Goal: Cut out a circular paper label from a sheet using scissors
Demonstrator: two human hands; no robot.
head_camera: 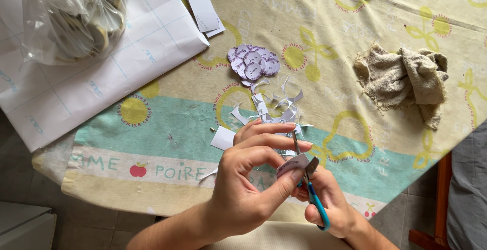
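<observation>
My left hand (248,179) is closest to me, right under my eyes. Its thumb and pointer finger pinch a small paper piece (292,165), and my other fingers are stretched out above it. My right hand (329,204) sits just beside it and is closed around the blue-handled scissors (310,181). The blades are open a bit, and the paper piece sits right at them.

The blades are very near my left fingertips, so I think a quick snip could nick a finger. The paper is tiny too, so it could slip out of my pinch, or the cut could go crooked and spoil the round shape.

Just past my hands lie curly white paper scraps (274,109). A little farther is a pile of round paper cutouts (253,62) with purple edges. They look light, so I guess a bump or a puff of air could scatter them.

The table has a cloth (167,128) in yellow and pale green with fruit pictures and stains. On the left is a big white gridded sheet (91,82) with a clear plastic bag (71,16) of round things on top. On the right is a crumpled beige rag (406,80). Below the table edge I see a grey tiled floor (91,224), and on the right a bit of a wooden chair (441,189).
</observation>
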